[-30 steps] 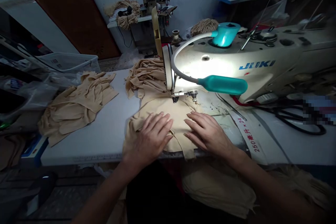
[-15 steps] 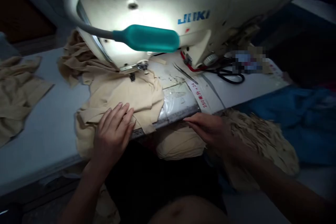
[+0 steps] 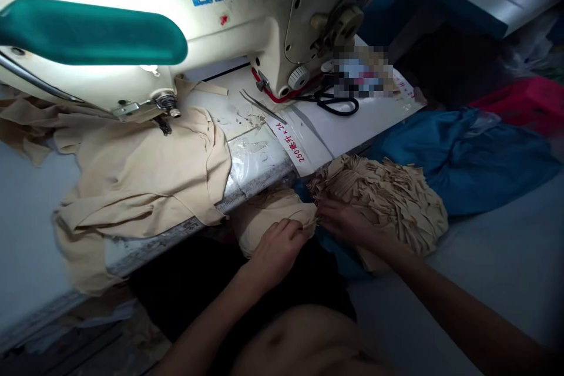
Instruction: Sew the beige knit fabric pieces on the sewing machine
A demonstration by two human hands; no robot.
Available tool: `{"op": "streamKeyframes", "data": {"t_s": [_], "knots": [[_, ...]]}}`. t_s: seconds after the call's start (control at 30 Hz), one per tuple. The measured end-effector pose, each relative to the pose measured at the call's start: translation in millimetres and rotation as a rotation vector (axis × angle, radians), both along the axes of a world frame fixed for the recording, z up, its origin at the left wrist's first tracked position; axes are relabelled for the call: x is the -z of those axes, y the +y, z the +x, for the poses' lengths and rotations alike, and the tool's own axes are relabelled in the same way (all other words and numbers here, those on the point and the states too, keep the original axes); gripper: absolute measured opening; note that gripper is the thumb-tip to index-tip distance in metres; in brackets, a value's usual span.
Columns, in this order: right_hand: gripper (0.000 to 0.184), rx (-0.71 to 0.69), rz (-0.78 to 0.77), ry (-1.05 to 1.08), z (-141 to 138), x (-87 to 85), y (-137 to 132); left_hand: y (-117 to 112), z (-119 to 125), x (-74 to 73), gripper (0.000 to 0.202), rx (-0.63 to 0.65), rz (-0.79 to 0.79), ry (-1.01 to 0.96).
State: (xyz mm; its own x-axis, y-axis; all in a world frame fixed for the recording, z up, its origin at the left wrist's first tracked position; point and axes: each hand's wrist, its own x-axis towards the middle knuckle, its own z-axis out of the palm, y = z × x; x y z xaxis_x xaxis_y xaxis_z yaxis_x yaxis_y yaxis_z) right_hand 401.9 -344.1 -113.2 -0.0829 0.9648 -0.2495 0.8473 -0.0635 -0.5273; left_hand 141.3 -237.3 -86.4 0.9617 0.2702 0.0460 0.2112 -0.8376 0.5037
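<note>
My left hand [image 3: 278,254] pinches the edge of a rounded bundle of beige fabric [image 3: 259,217] just below the table edge. My right hand [image 3: 346,222] reaches into a heap of frayed beige fabric strips [image 3: 379,202], its fingers close to my left hand's. Both sit on my lap area, off the table. A beige knit garment [image 3: 141,173] lies on the white sewing table [image 3: 26,229], under the presser foot [image 3: 164,108] of a cream JUKI sewing machine [image 3: 224,17]. Neither hand touches the garment.
Black-handled scissors [image 3: 337,104] lie behind a taped label [image 3: 288,141] on the table. A pixelated patch [image 3: 361,70] hides something there. Blue cloth [image 3: 458,164] lies beyond the strips, with a red item [image 3: 524,104] farther right. A teal lamp [image 3: 88,30] overhangs the table.
Both hands have left the garment on the table and moved down past the front edge to the fabric below it. The view has swung right and down, and the garment stays under the presser foot.
</note>
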Motion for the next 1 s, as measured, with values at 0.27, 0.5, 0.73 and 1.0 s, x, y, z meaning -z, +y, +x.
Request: {"op": "streamKeyframes", "data": {"t_s": [0.27, 0.5, 0.73, 1.0], "knots": [[0.021, 0.073, 0.018, 0.077, 11, 1.4, 1, -6, 68, 29.4, 0.016, -0.047, 0.046, 0.135], [0.028, 0.371, -0.033, 0.300, 36, -8.4, 4, 13, 66, 50.1, 0.022, -0.019, -0.031, 0.120], [0.034, 0.489, -0.204, 0.552, 21, 36.9, -23, 21, 41, 45.2, 0.025, -0.125, -0.218, -0.048], [0.050, 0.607, -0.172, 0.694, -31, 59.2, -28, 13, 30, 33.9, 0.016, -0.021, -0.028, 0.142]]}}
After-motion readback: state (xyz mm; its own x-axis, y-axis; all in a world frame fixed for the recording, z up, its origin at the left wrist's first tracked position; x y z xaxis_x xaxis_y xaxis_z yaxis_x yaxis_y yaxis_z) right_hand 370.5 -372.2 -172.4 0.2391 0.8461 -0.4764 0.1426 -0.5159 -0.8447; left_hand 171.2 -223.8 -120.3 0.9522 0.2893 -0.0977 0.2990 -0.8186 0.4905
